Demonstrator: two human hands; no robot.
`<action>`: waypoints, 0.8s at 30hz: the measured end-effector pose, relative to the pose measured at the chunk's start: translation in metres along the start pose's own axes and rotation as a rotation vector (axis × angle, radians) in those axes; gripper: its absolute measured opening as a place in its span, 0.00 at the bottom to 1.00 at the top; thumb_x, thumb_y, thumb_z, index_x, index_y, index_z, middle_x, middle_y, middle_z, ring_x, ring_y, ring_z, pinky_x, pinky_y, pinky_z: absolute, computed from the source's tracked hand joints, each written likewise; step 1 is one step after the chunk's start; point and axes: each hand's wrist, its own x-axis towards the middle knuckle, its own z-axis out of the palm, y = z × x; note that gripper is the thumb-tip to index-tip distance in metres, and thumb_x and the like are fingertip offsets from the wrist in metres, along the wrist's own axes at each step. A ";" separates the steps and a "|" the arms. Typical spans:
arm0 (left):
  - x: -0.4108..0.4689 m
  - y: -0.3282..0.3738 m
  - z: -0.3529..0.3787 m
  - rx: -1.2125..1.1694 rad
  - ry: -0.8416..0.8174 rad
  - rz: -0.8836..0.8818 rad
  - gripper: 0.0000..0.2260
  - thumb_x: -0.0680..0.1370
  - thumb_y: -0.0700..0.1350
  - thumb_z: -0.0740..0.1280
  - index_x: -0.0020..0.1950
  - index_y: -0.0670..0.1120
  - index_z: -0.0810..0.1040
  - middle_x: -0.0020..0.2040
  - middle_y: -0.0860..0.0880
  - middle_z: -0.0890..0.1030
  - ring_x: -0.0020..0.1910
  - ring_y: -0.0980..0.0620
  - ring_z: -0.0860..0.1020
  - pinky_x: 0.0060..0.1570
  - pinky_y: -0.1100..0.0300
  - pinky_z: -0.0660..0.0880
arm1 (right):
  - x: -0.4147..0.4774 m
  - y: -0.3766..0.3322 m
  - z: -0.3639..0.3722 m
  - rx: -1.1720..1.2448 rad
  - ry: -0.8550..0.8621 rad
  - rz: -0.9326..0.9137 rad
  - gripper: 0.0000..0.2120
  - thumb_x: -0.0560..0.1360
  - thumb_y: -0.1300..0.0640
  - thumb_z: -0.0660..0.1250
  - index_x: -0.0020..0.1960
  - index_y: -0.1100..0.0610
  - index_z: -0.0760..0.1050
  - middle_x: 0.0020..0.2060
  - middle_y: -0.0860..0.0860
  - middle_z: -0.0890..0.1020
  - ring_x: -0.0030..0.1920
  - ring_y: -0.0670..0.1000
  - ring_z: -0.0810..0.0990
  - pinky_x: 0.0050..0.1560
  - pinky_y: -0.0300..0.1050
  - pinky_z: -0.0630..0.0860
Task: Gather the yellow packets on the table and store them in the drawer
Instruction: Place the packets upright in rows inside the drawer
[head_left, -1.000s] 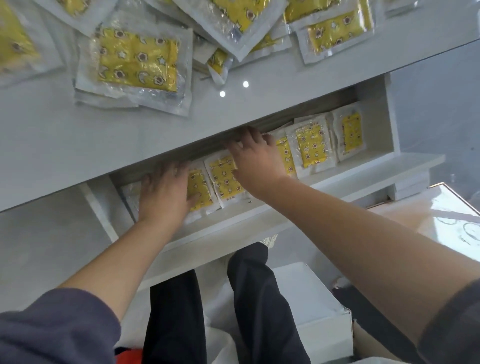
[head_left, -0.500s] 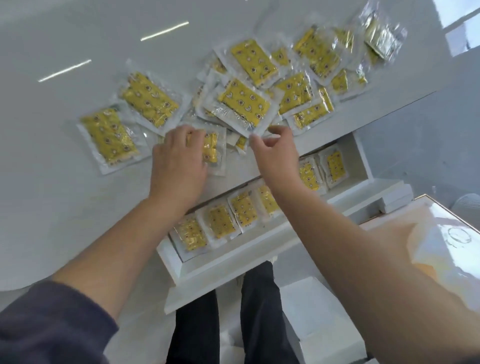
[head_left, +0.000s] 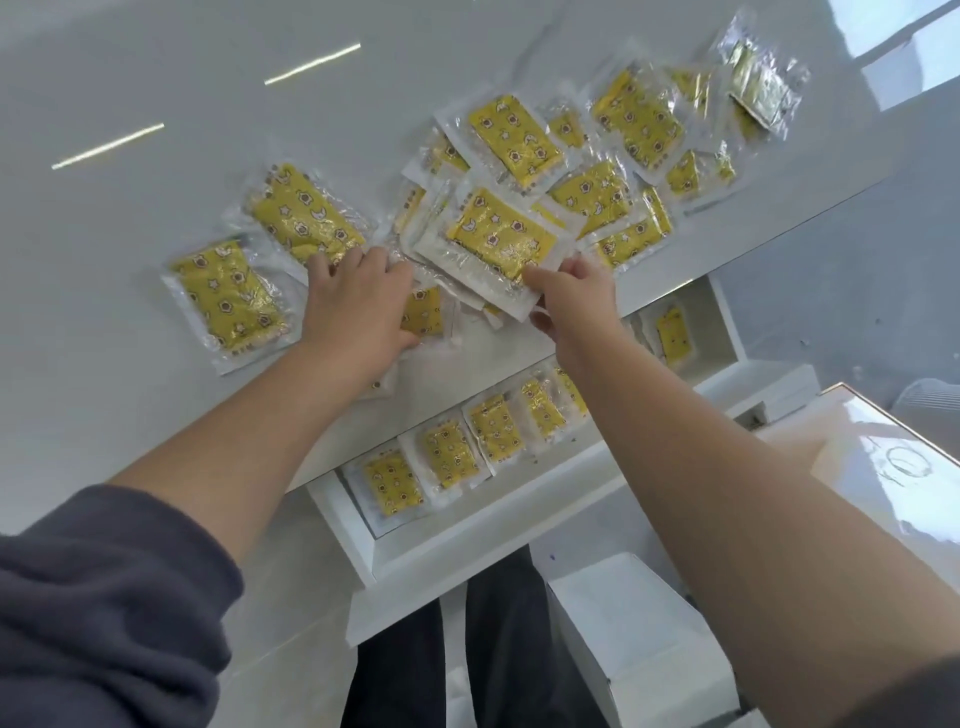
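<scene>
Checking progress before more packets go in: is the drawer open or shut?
Open. The drawer sticks out below the table edge, a row of yellow packets visible inside.

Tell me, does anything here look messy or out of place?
The yellow packets on the table lie in a loose, overlapping heap at all angles, unlike the neat row in the drawer. Nothing looks torn or spilled.

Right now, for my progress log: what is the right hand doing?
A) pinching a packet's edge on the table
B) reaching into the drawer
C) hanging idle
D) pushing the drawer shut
A: the right hand pinches the near edge of a packet on the table, above the open drawer.
</scene>
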 end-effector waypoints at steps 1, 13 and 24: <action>-0.002 -0.001 -0.002 -0.045 0.019 0.000 0.19 0.72 0.55 0.72 0.57 0.47 0.73 0.54 0.47 0.77 0.56 0.44 0.73 0.57 0.48 0.63 | -0.004 0.003 -0.001 0.026 -0.017 -0.016 0.11 0.75 0.61 0.69 0.41 0.56 0.67 0.42 0.56 0.74 0.41 0.53 0.74 0.45 0.49 0.80; -0.020 -0.021 -0.035 -0.979 -0.071 -0.454 0.06 0.77 0.47 0.67 0.52 0.47 0.76 0.49 0.48 0.80 0.49 0.46 0.78 0.47 0.55 0.71 | -0.033 0.013 -0.062 0.386 -0.540 -0.094 0.13 0.78 0.68 0.59 0.62 0.60 0.68 0.50 0.58 0.78 0.52 0.59 0.75 0.60 0.61 0.70; -0.025 0.027 -0.044 -1.474 -0.554 -0.303 0.12 0.81 0.44 0.61 0.63 0.43 0.74 0.55 0.40 0.81 0.50 0.43 0.79 0.37 0.55 0.80 | -0.030 0.027 -0.082 0.581 -0.904 0.103 0.28 0.50 0.49 0.85 0.46 0.58 0.85 0.48 0.58 0.84 0.47 0.58 0.84 0.43 0.53 0.83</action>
